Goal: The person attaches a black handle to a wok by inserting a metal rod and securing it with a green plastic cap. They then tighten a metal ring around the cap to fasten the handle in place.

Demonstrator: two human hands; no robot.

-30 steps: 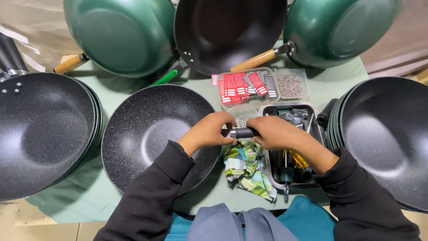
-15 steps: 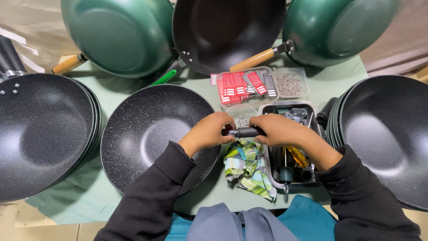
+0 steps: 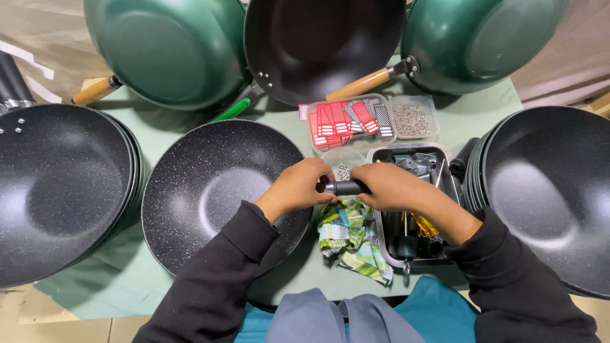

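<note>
A black speckled wok [image 3: 210, 190] lies in front of me on the green cloth [image 3: 165, 130]. My left hand [image 3: 298, 187] rests on the wok's right rim, its fingers at the end of a short black handle [image 3: 346, 187]. My right hand [image 3: 387, 185] is closed around that handle and holds it level against the rim. Below the hands lies a crumpled green patterned rag [image 3: 352, 238]. A small clear cup of tiny metal parts [image 3: 344, 166] sits just behind the handle.
Stacks of black woks sit at the left [image 3: 57, 190] and right [image 3: 546, 190]. Green woks [image 3: 165, 47] with wooden handles lean at the back. A metal tray of tools [image 3: 413, 216] and a clear box of red packets and screws [image 3: 372, 117] lie to the right.
Both hands stay at the wok's rim with the handle between them. The view has shifted slightly; nothing else has moved.
</note>
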